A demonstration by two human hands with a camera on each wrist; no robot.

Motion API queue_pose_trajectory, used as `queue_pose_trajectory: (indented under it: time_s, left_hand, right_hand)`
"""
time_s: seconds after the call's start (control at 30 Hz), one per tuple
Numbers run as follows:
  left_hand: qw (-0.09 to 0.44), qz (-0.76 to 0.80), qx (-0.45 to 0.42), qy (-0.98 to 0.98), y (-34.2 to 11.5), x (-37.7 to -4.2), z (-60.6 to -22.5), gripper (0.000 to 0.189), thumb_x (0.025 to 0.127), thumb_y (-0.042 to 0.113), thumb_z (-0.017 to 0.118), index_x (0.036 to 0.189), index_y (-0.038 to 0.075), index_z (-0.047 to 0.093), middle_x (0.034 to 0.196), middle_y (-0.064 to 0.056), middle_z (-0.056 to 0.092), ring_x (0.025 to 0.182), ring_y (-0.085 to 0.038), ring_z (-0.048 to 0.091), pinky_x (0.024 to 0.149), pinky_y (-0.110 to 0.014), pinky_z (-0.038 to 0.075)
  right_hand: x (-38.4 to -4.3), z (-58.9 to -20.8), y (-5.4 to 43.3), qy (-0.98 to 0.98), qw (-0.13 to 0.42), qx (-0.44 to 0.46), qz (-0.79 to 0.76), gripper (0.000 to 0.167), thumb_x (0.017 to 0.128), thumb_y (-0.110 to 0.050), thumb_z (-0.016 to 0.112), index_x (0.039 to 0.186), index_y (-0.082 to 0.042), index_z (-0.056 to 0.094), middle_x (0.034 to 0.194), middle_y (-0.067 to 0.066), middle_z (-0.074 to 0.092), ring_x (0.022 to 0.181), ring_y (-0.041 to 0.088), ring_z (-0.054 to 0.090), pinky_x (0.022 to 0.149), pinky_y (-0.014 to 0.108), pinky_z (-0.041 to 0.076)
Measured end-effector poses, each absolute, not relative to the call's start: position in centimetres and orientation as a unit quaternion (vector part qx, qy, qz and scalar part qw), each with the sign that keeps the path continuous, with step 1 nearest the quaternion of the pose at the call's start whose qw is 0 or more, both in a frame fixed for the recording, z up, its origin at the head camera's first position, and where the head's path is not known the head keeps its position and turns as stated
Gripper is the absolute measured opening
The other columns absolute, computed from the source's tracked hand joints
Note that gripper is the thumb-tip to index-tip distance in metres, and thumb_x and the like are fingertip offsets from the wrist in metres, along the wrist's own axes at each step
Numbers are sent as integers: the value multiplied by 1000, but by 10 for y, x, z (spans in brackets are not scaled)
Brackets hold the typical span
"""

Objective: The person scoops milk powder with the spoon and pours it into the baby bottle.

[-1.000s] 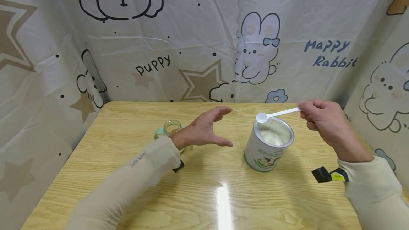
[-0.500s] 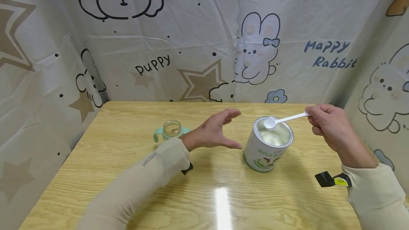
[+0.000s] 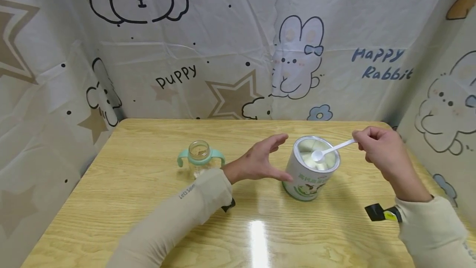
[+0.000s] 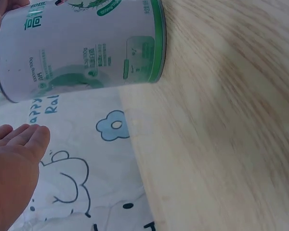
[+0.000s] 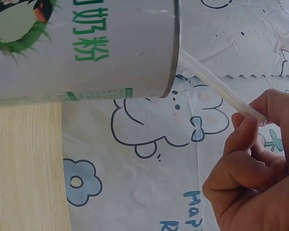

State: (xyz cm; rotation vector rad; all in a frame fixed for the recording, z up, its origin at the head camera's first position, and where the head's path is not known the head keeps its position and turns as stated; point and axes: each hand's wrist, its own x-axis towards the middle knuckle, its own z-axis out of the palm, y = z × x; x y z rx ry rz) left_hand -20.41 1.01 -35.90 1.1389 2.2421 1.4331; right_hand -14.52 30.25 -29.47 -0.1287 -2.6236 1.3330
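White scoop [image 3: 317,156] lower now, inside the can [image 3: 311,177], pinched by right hand [image 3: 383,149], spread left hand [image 3: 259,160] beside can.

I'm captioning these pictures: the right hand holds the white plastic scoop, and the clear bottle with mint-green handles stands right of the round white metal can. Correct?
Not quite: the clear bottle with mint-green handles stands left of the round white metal can, as the head view shows. The right hand does hold the white plastic scoop.

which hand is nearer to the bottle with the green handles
Left. The left hand is between the bottle and the can; the right hand is past the can's right side, pinching the spoon.
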Motion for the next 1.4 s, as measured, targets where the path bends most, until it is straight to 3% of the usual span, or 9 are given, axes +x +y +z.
queue_pose_trajectory:
  time_s: [0.27, 0.47, 0.73, 1.1, 1.4]
  left_hand:
    - [108, 504, 405, 756, 26, -204, -363, 106, 72, 13, 92, 155, 1, 27, 158, -16, 32, 145, -23, 34, 113, -22, 33]
    - [100, 508, 422, 744, 37, -203, -365, 99, 73, 15, 92, 152, 5, 33, 148, -11, 46, 138, -16, 41, 113, -25, 35]
    - [102, 528, 417, 732, 47, -202, -368, 99, 73, 15, 92, 152, 3, 32, 141, -14, 51, 132, -20, 50, 109, -22, 38]
    - [87, 527, 405, 742, 51, -203, -368, 91, 75, 12, 90, 148, 1, 37, 138, -14, 54, 129, -20, 53, 107, -18, 39]
    - [89, 529, 400, 743, 51, -202, -369, 94, 76, 13, 89, 150, 1, 33, 141, -14, 52, 130, -18, 52, 107, -19, 39]
  right_hand:
    - [-144, -299, 299, -883, 90, -44, 459, 30, 101, -24, 55, 80, -4, 59, 69, -6, 51, 55, 12, 42, 45, 24, 40]
    - [-146, -303, 297, -882, 78, -55, 462, 30, 101, -26, 53, 94, 2, 61, 72, -6, 54, 60, 11, 46, 49, 22, 45]
    - [-148, -305, 297, -881, 45, -10, 471, 34, 102, -24, 57, 108, 8, 64, 76, -6, 59, 68, 9, 52, 56, 21, 51]
    - [-144, -300, 290, -905, 60, -14, 420, 50, 95, -46, 67, 96, 4, 69, 72, -5, 62, 58, 12, 52, 47, 27, 40]
    - [-146, -302, 279, -930, 98, 5, 355, 46, 93, -45, 70, 95, 1, 74, 78, 5, 70, 65, 17, 52, 50, 27, 42]
